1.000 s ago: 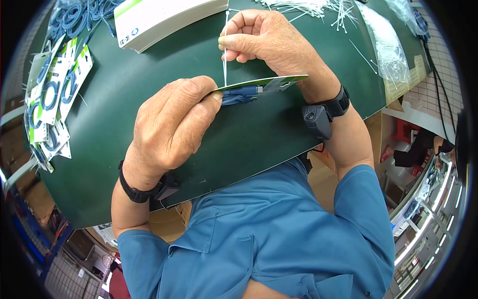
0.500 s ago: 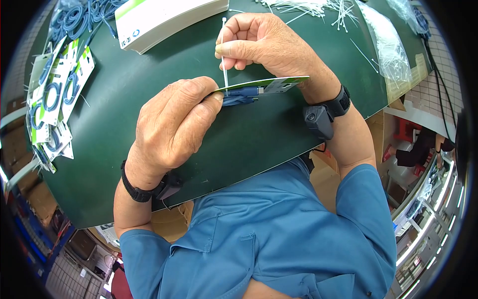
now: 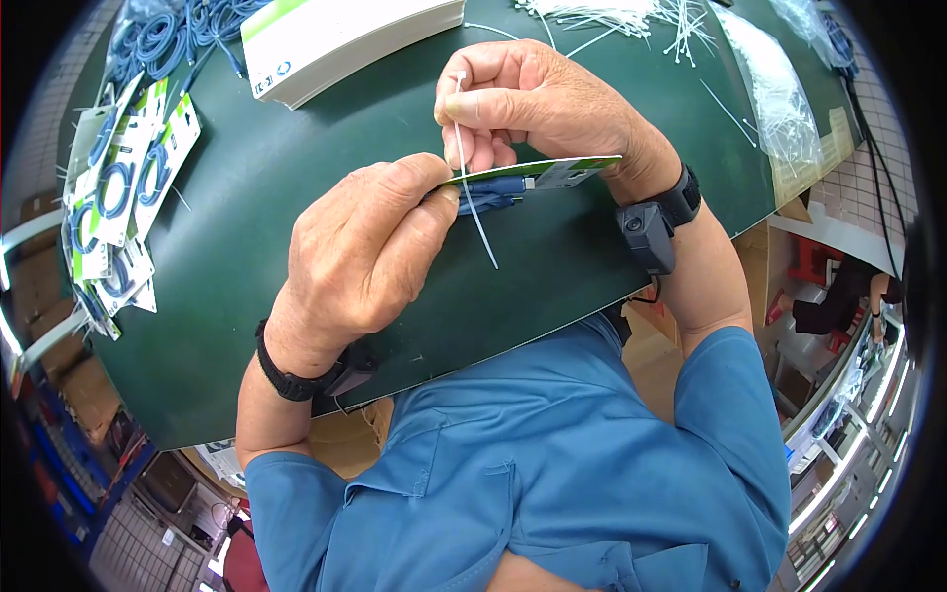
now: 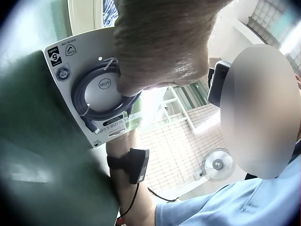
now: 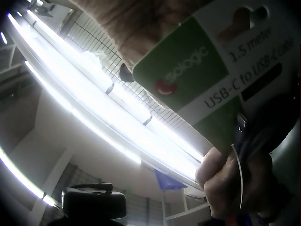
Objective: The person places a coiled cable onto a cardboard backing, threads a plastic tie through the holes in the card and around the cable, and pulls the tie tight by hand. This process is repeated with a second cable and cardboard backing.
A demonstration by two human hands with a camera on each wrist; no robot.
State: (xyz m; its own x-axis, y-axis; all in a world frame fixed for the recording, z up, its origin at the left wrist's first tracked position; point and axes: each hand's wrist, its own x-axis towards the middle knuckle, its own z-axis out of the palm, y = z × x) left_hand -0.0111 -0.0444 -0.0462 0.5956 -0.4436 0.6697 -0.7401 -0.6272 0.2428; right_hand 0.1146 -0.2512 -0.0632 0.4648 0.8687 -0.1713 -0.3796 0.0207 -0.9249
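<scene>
My left hand (image 3: 370, 242) grips the edge of a white-and-green cardboard package card (image 3: 582, 170), held nearly edge-on above the table. A coiled blue USB-C cable (image 3: 498, 185) lies against the card's near face; the left wrist view shows the coil (image 4: 79, 92) bound by white ties. Beyond the card, my right hand (image 3: 538, 104) pinches a white cable tie (image 3: 480, 225) near its head between thumb and forefinger. The tie's thin tail sticks out on the cable side, pointing toward my body. Part of the coil is hidden behind my left fingers.
Carded cables (image 3: 128, 197) lie piled at the left, with loose blue cables (image 3: 178, 44) behind them. A white box (image 3: 345, 44) stands at the back. Loose cable ties (image 3: 602, 12) and a plastic bag of ties (image 3: 774, 89) lie back right on the green table (image 3: 247, 395).
The tie's tail now shows on the near side of the card, where before it ended at the card. My right hand has come down closer to the card; my left hand keeps its grip.
</scene>
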